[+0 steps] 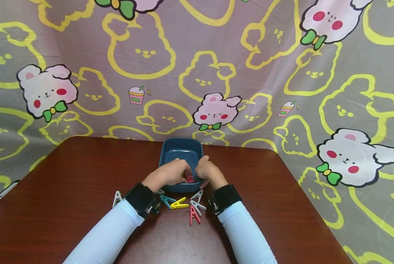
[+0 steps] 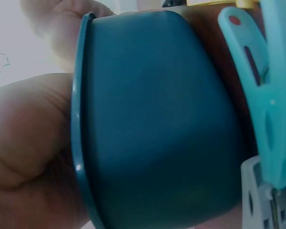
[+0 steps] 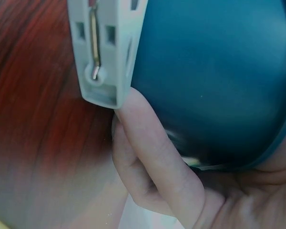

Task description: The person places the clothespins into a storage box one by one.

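Observation:
A dark blue plastic basin (image 1: 181, 146) stands toward the back of the table. My left hand (image 1: 170, 172) reaches over its near left rim, fingers curled down inside at a red clothespin (image 1: 190, 180). In the left wrist view the basin wall (image 2: 152, 109) hides the fingertips. My right hand (image 1: 210, 170) grips the basin at its near right corner. The right wrist view shows its fingers (image 3: 150, 138) along the outside wall, fingertips right by a grey clothespin (image 3: 100, 57).
In front of the basin lie a teal clothespin (image 1: 166, 201), a yellow one (image 1: 179, 204), a grey pair (image 1: 197, 201) and a red one (image 1: 194, 215). Another pale clothespin (image 1: 117, 198) lies left of my left wrist. A patterned cloth (image 1: 164, 88) hangs behind the brown table (image 1: 84, 165).

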The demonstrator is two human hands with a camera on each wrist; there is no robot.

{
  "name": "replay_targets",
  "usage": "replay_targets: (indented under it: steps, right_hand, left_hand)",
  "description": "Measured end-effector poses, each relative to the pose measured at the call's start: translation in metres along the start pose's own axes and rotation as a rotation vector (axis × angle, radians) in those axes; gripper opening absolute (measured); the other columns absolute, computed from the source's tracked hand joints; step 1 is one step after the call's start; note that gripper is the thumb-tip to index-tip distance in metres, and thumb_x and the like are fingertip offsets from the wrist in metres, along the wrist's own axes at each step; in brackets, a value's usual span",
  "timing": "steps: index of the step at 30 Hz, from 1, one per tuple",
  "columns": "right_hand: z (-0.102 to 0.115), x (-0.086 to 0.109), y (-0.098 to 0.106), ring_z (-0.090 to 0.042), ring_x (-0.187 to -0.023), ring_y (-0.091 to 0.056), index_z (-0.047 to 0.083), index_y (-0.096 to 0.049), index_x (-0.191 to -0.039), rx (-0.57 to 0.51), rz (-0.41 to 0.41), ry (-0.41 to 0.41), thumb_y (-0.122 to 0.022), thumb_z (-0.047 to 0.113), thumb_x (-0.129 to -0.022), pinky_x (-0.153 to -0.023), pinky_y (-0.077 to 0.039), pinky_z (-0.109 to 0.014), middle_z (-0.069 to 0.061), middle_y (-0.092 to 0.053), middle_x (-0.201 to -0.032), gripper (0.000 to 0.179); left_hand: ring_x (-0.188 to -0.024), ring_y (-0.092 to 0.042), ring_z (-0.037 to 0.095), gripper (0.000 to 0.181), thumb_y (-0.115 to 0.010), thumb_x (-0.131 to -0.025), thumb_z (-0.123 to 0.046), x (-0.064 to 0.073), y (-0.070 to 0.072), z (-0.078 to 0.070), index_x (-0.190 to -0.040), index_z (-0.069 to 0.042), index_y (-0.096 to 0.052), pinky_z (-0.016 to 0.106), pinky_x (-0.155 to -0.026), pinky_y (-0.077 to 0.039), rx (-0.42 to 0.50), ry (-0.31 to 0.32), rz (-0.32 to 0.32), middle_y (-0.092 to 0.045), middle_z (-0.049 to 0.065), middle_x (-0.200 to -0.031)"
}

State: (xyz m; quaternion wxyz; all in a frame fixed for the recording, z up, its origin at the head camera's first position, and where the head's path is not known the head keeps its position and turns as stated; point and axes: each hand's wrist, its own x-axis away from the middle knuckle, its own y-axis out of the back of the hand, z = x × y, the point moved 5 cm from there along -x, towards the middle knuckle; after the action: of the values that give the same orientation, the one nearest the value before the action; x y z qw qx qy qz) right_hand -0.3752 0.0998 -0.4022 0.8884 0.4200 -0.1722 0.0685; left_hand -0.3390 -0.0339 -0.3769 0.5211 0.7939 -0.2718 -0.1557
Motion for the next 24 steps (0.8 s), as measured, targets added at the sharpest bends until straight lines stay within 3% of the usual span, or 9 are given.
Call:
replay_targets:
  steps: [9,15,20,24]
  right_hand:
    - [0.0,-0.001,0.001,-0.037,-0.072,-0.081,-0.003,0.006,-0.171,0.026,0.023,0.007,-0.038,0.01,-0.114,-0.064,-0.066,-0.04,-0.045,-0.058,-0.142,0.074]
    - [0.001,0.001,0.001,-0.037,-0.075,-0.082,-0.003,0.007,-0.171,0.047,0.027,0.007,-0.038,0.011,-0.114,-0.065,-0.067,-0.04,-0.04,-0.067,-0.123,0.074]
    - [0.001,0.002,0.001,-0.037,-0.073,-0.081,-0.002,0.006,-0.172,0.041,0.018,0.006,-0.037,0.012,-0.115,-0.065,-0.067,-0.04,-0.044,-0.058,-0.143,0.073]
    - [0.001,0.002,0.001,-0.037,-0.073,-0.081,-0.002,0.005,-0.172,0.031,0.014,0.004,-0.038,0.012,-0.115,-0.064,-0.066,-0.04,-0.044,-0.048,-0.155,0.072]
  left_hand:
    - [-0.104,-0.08,0.026,0.028,-0.079,-0.096,0.0,0.003,0.0,0.003,-0.124,-0.002,-0.079,0.038,-0.09,-0.065,0.028,0.019,0.022,-0.083,0.011,-0.108]
    - [-0.104,-0.078,0.025,0.03,-0.078,-0.097,0.0,0.003,0.004,0.005,-0.127,-0.002,-0.078,0.038,-0.089,-0.065,0.025,0.034,0.015,-0.083,0.009,-0.108]
    - [-0.105,-0.074,0.025,0.03,-0.078,-0.098,-0.003,0.005,0.01,0.005,-0.128,-0.004,-0.078,0.038,-0.087,-0.064,0.01,0.045,-0.002,-0.082,0.008,-0.111]
    - [-0.111,-0.07,0.027,0.032,-0.077,-0.1,-0.006,0.009,0.019,0.004,-0.131,-0.005,-0.077,0.041,-0.093,-0.062,0.005,0.068,-0.013,-0.081,0.009,-0.116]
